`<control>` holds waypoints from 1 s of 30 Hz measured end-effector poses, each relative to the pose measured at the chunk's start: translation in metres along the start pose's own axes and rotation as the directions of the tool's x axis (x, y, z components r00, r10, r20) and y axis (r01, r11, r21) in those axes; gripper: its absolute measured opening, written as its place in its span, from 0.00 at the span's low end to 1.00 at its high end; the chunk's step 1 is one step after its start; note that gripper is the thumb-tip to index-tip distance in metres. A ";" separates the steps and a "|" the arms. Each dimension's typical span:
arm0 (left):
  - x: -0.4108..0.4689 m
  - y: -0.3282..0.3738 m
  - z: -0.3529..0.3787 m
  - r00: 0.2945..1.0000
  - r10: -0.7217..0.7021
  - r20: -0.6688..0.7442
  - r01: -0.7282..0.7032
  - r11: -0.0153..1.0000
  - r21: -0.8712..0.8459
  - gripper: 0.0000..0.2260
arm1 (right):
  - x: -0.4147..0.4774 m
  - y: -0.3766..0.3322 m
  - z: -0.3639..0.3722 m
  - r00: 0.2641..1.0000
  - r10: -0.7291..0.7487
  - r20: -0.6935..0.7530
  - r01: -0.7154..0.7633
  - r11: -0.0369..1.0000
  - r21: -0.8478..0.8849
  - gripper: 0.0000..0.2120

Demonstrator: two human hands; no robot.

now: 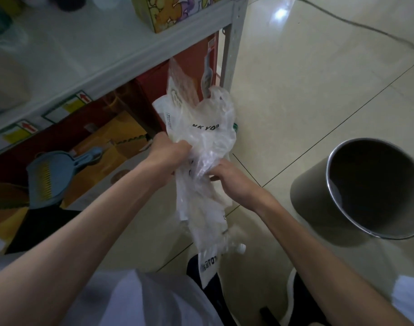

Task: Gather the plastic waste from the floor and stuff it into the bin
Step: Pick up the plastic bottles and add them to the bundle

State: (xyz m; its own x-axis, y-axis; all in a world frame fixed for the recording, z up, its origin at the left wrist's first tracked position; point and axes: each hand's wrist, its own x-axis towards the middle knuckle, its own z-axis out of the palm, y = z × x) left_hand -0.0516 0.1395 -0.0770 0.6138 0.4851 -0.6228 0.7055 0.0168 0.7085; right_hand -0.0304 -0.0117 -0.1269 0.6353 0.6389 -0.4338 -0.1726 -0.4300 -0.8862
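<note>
Above the tiled floor [295,90], beside the shelf post: one bundle of plastic bags [201,147], up off the ground, clutched between two bare hands. Left hand [170,152] closed over the upper left edge of the bundle, fingers sunk into the crinkled film. Right hand [227,178] closed on the lower right side, thumb and fingers pinching the middle. Probably held this way to squeeze loose sheets into one tighter wad before stuffing. Held near vertical, top fanned out against the red box [191,60], tail drooping toward the knees.

Not possible to count the sheets: at least one clear bag with black lettering, one whitish printed pouch at the top, one labelled strip at the bottom; more may be folded inside. Small white cap-like piece [242,248] near the tail; attached or loose, cannot tell.

One bin [318,191], round, grey, metal-rimmed, standing open to the right and well apart from the bundle. Dark inside, contents not visible. No lid seen, so nothing to lift before dropping the wad in; judged handy for a short swing to the right.

One blue dustpan [48,177] leaning against the cartons under the shelf [83,57], untouched. One cable [365,27] trailing across the tiles at the far right. No other plastic seen on the visible floor, so gathering looks close to done, stuffing not yet begun.
</note>
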 end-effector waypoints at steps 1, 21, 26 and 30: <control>0.001 -0.003 -0.001 1.000 0.003 -0.023 -0.003 1.000 0.021 0.16 | 0.000 0.003 0.002 1.000 -0.003 0.028 0.003 1.000 -0.004 0.12; 0.036 -0.011 -0.026 0.969 0.168 -0.183 -0.110 0.950 0.291 0.20 | -0.029 0.213 0.105 0.856 0.471 -0.215 -0.503 0.660 -0.558 0.27; 0.035 -0.009 -0.019 0.969 0.201 -0.147 -0.153 0.946 0.284 0.15 | -0.012 0.183 0.070 0.579 0.571 -0.582 -0.678 0.734 0.045 0.28; 0.024 -0.007 -0.009 0.972 0.222 -0.075 -0.195 0.944 0.268 0.20 | -0.007 0.114 0.009 0.570 0.438 -0.695 -0.292 0.899 0.327 0.39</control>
State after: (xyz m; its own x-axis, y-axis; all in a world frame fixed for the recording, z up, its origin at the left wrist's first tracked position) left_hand -0.0446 0.1592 -0.0938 0.7268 0.5406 -0.4237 0.6412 -0.3131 0.7006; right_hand -0.0613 -0.0587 -0.2265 0.8097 -0.2675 -0.5223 -0.5868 -0.3643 -0.7232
